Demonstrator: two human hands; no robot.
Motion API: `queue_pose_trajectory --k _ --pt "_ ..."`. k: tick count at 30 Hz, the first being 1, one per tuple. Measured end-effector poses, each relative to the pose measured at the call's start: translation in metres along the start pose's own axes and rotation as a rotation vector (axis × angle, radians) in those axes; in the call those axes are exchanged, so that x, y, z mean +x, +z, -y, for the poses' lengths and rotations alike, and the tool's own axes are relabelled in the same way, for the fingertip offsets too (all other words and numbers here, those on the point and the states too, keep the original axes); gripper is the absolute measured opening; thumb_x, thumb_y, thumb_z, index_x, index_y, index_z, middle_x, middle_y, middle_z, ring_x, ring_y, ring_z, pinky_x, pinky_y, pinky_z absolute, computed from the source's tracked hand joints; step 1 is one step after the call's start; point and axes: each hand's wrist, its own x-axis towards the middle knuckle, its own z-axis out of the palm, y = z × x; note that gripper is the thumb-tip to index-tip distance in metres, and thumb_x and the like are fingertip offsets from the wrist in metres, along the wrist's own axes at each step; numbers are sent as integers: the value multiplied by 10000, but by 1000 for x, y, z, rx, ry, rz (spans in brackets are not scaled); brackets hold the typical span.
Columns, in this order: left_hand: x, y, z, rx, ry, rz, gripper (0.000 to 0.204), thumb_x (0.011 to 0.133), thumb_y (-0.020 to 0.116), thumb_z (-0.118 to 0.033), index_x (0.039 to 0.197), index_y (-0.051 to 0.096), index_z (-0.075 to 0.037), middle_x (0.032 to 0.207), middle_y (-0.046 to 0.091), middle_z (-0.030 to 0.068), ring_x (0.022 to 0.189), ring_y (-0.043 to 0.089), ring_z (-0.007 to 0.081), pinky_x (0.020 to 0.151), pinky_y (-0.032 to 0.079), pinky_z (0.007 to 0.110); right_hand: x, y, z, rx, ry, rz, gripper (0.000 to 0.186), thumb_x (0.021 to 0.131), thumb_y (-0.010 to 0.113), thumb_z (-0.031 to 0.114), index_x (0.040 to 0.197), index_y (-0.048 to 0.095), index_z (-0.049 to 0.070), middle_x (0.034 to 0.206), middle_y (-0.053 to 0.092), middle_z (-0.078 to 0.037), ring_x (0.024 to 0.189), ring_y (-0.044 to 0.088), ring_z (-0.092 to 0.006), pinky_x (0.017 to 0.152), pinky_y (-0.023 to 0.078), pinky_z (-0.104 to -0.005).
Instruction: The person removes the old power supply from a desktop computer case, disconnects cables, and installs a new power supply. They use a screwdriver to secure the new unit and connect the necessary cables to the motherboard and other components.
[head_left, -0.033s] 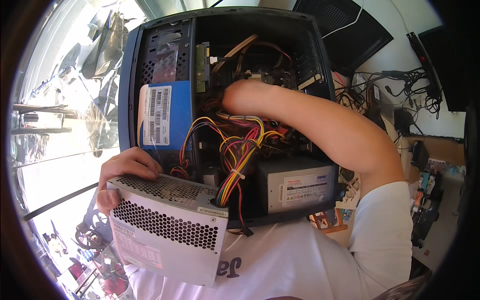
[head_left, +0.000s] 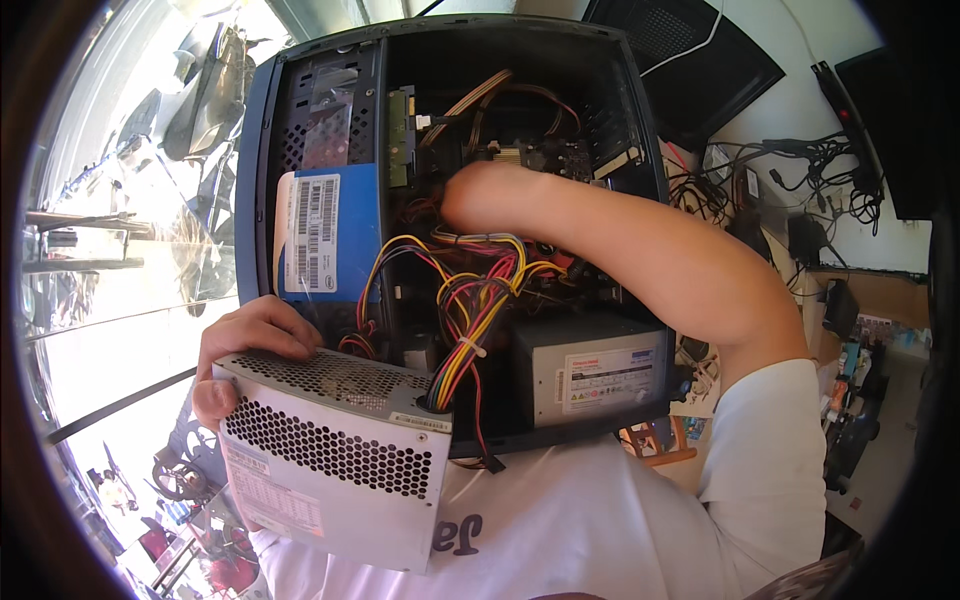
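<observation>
My left hand (head_left: 250, 350) grips the grey power supply (head_left: 335, 455), fingers curled over its perforated top edge, holding it against my chest just outside the open computer case (head_left: 450, 200). A bundle of yellow, red and black wires (head_left: 470, 310) runs from the supply up into the case. My right hand (head_left: 480, 195) reaches deep inside the case, above the wires, near the motherboard; whether it is closed on anything I cannot tell, as the fingers are hidden. A second power supply (head_left: 590, 370) sits in the lower corner of the case, under my right forearm.
</observation>
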Motion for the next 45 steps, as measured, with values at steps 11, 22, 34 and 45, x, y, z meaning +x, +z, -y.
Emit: queue_pose_trajectory --k 11,22,34,45 --pt "-2 4 5 52 78 -23 729 904 456 -598 844 663 98 804 581 216 614 626 283 551 538 369 -4 -18 -2 158 0 39 189 811 646 137 896 744 -1 920 714 -227 890 697 -399 744 567 -458" --pt "-2 -9 7 85 93 87 782 909 437 -659 856 636 96 807 571 230 615 618 276 537 546 353 -7 -18 1 180 76 17 198 750 694 121 898 758 6 937 722 -226 909 701 -387 784 577 -453" --pt "-3 3 3 56 11 -10 744 919 450 -633 861 642 83 834 565 220 670 623 284 598 547 378 -33 -63 -22 234 281 -45 141 789 636 86 793 702 -39 779 661 -238 747 662 -391 672 523 -452" --pt "2 4 6 51 17 0 765 889 452 -629 857 636 113 835 565 225 659 600 268 606 525 362 -151 -30 55 277 530 288 328 836 741 295 891 736 -28 860 710 -211 859 700 -385 803 562 -454"
